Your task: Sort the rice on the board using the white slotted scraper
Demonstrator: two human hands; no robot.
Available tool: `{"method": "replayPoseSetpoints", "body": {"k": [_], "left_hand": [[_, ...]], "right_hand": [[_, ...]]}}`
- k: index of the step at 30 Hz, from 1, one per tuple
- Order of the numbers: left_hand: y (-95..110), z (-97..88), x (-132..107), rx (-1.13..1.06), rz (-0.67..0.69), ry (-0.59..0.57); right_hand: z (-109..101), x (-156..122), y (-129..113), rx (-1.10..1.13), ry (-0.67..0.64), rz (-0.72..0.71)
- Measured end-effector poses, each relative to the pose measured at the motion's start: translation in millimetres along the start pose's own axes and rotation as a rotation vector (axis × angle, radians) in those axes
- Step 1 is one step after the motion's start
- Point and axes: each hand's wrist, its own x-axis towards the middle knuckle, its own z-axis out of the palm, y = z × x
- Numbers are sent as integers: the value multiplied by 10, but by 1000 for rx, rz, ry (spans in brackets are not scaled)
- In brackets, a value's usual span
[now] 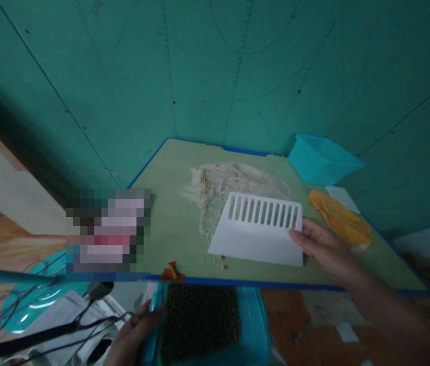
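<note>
My right hand (319,244) pinches the right edge of a white plastic scraper (256,241) with a row of long slots along its upper side. The scraper is tilted over the near part of a pile of pale grains (245,175) with scattered orange-brown bits, and hides some of it. Below the table's front edge, my left hand (134,328) is closed on the left rim of a turquoise plastic tub (255,325). A dark green-brown, grainy mass (200,320) lies in the tub; its kind is unclear.
A turquoise open bag-like container (321,160) and an orange cloth (340,221) lie on the right of the pale green table (161,203). A blurred-out pinkish item (119,223) sits at its left edge. Cables (12,305) run at lower left; a green wall (200,66) stands behind.
</note>
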Motion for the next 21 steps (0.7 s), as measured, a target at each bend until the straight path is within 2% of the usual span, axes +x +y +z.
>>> {"method": "replayPoseSetpoints", "body": {"k": [4,11,15,21], "left_hand": [[-7,-29,31,14,-30,-72],[56,26,-48,62,-3,-61],[94,55,-113,-20,-38,-127],[84,51,-102,3,-30,-102]], "right_hand": [[7,-36,-19,2,-10,-9],[-40,-91,41,-27,-55,24],[-12,-166,71,8,-54,18],[3,-246,65,16,-16,12]]}}
